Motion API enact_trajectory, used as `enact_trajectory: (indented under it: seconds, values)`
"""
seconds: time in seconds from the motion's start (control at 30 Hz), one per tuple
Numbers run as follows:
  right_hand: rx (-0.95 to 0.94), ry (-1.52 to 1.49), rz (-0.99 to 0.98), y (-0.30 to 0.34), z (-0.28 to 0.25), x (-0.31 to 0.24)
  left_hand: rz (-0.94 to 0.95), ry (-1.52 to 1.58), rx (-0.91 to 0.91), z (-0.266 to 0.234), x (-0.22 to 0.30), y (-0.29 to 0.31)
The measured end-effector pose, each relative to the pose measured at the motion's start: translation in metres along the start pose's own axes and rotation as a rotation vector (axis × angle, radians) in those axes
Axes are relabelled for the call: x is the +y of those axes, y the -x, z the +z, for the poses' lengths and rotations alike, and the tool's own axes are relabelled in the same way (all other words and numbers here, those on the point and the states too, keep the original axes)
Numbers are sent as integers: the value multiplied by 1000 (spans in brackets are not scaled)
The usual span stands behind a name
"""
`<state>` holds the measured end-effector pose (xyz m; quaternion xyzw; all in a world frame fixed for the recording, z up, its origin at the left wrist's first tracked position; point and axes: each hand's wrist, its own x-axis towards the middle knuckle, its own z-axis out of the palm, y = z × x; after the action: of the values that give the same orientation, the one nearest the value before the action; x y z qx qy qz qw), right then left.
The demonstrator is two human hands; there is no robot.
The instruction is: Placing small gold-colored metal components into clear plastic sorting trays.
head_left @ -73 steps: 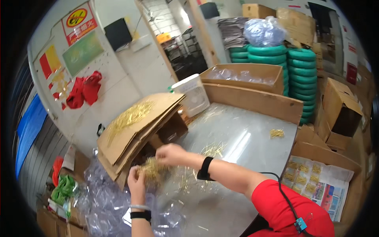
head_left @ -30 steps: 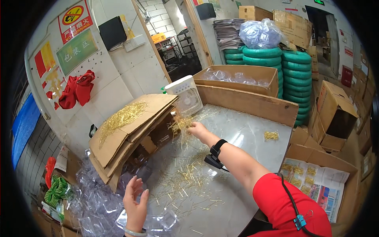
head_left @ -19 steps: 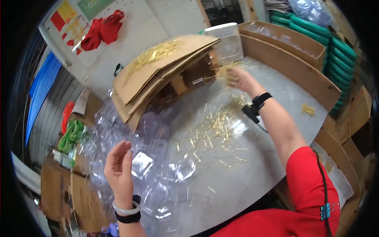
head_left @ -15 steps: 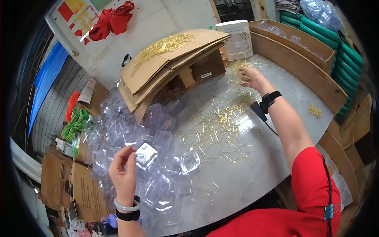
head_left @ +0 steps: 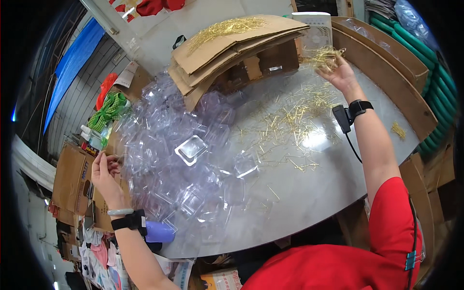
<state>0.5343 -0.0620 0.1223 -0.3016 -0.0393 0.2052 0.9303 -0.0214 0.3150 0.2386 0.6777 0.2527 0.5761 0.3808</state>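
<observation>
The step in hand looks to be the handling of a loose bunch of thin gold wire pieces, which the right hand holds toward the far end of the counter, just in front of the white fan and near the cardboard strip along the right-hand edge. That grip is curled round the near side of the bunch, fingers bent over it and palm partly turned up; the pieces stick out past the fingertips, mostly on the left. Whether the bunch touches the counter, I cannot tell. As a judgement, a tangle this loose calls for gentle, even pressure, or strands may slip out. Loose gold pieces lie scattered between that hand and the counter's middle, a small bundle sits near the right edge, and more gold strands rest on the stacked cardboard at the far left. The left hand is well apart from the bunch, beyond the counter's left edge and beside the heap of clear plastic trays; its fingers are bent toward the thumb, but whether they pinch anything I cannot tell.
</observation>
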Motion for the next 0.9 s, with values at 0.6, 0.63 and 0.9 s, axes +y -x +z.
enact_trajectory:
  seconds: [0.6, 0.63, 0.9]
  values:
    - [75, 282, 11, 38, -98, -43, 460, -164, -820, 92, 12, 351]
    - [108, 389, 75, 39, -100, -40, 498, -129, -841, 103, 11, 358]
    - [192, 924, 0, 19, -144, -49, 559, -170, -1044, 150, 3, 368]
